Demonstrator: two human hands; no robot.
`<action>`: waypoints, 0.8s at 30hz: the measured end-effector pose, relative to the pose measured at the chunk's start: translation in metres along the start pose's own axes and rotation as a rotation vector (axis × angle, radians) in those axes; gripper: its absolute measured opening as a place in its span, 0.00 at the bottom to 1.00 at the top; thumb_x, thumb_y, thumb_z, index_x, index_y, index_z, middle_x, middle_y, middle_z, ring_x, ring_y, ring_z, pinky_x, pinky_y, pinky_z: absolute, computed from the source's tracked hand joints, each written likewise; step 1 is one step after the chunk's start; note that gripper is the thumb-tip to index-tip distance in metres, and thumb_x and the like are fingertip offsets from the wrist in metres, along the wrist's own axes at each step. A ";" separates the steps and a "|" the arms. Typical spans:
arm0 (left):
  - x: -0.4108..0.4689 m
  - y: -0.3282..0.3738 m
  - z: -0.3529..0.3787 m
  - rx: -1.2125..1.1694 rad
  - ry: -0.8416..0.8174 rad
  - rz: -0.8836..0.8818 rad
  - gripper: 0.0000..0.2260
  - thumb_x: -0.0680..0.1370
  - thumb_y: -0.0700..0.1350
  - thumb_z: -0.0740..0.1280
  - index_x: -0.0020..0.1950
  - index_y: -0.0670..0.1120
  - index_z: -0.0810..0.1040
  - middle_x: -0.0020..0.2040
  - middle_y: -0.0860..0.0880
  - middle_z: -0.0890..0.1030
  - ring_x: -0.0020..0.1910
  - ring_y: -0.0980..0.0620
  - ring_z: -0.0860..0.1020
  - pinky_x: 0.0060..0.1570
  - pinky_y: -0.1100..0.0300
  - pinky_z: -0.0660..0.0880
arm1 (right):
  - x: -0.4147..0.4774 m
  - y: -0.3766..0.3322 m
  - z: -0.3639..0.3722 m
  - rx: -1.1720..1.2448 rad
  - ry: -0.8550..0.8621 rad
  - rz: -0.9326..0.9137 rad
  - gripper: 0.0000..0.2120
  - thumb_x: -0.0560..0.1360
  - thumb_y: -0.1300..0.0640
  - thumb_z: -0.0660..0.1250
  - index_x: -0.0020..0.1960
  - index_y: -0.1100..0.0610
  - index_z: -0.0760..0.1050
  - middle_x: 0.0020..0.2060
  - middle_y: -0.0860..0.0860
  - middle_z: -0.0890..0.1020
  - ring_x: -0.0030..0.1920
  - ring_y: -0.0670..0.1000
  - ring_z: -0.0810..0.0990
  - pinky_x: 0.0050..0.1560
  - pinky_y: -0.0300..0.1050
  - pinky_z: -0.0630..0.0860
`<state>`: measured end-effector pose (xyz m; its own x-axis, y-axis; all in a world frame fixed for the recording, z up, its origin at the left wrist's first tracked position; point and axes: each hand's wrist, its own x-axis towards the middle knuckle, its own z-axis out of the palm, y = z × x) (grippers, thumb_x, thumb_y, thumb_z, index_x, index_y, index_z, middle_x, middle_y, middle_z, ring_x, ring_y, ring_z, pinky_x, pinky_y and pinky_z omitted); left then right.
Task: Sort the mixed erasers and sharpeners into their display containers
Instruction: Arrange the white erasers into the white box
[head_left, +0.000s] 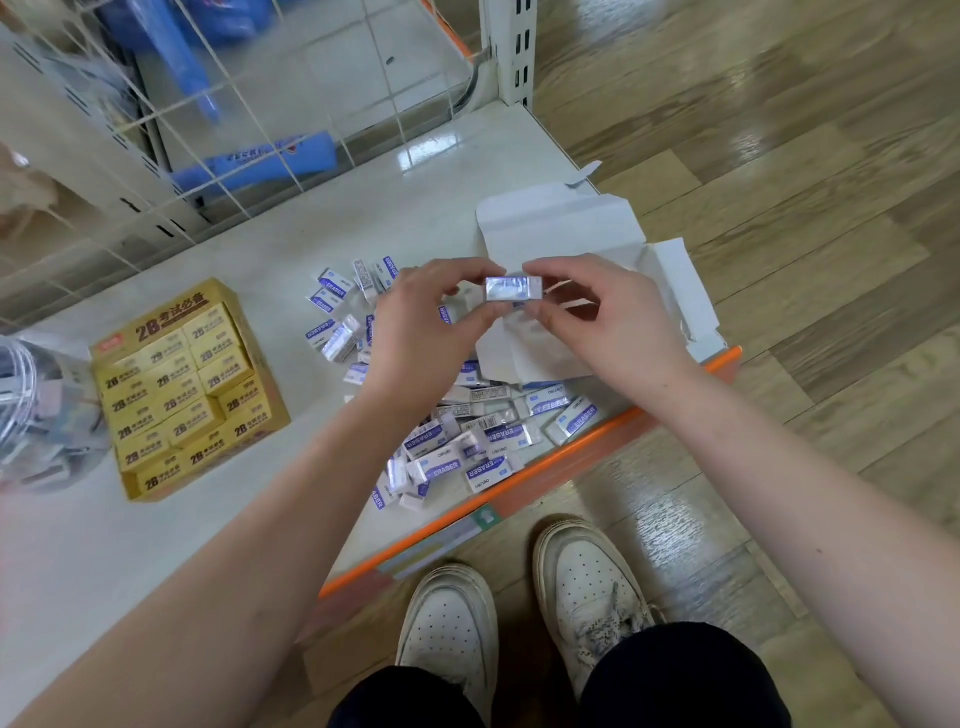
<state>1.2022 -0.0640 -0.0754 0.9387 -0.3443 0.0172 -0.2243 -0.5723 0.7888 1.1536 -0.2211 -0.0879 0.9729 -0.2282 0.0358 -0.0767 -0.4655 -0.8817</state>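
While hovering above the eraser pile (441, 457) by the shelf's (311, 234) front edge, pinching one wrapped eraser (514, 288) between left hand (415, 322) and right hand (608, 317), grips clamped on its ends.

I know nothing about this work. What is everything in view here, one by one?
shelf: one, white with orange front edge, below the hands
wire grid: one, white, at the shelf's back
yellow box: one, yellow, full of 2B erasers, left on shelf
clear container: one, transparent, far left
white box: one, white, open, right on shelf
loose erasers: many, white and blue, heaped beside white box
held eraser: one, white and blue, mid-air over white box
shoes: two, white, on wooden floor
left hand: one, pinching held eraser's left end
right hand: one, pinching its right end
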 end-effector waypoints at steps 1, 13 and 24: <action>-0.001 0.003 0.002 0.008 0.007 -0.003 0.10 0.74 0.46 0.71 0.51 0.60 0.77 0.44 0.67 0.76 0.48 0.60 0.72 0.48 0.70 0.67 | 0.000 0.000 -0.002 0.029 0.002 0.013 0.12 0.73 0.60 0.70 0.56 0.54 0.79 0.45 0.46 0.81 0.44 0.42 0.79 0.48 0.29 0.73; 0.004 0.032 0.024 -0.239 0.039 -0.199 0.06 0.74 0.51 0.71 0.50 0.55 0.78 0.38 0.59 0.82 0.36 0.68 0.77 0.39 0.72 0.70 | -0.011 0.004 -0.014 0.168 0.158 0.052 0.11 0.68 0.60 0.75 0.48 0.56 0.76 0.37 0.48 0.81 0.38 0.44 0.79 0.44 0.34 0.76; 0.006 0.042 0.030 -0.453 -0.039 -0.190 0.10 0.78 0.38 0.66 0.57 0.48 0.79 0.44 0.52 0.82 0.42 0.60 0.81 0.43 0.68 0.77 | -0.010 0.010 -0.030 0.036 0.177 -0.082 0.14 0.70 0.61 0.73 0.52 0.55 0.73 0.47 0.47 0.77 0.42 0.45 0.78 0.43 0.35 0.76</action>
<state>1.1909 -0.1125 -0.0602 0.9396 -0.2976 -0.1688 0.0941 -0.2496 0.9638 1.1361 -0.2493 -0.0829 0.9218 -0.3393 0.1876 0.0121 -0.4585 -0.8886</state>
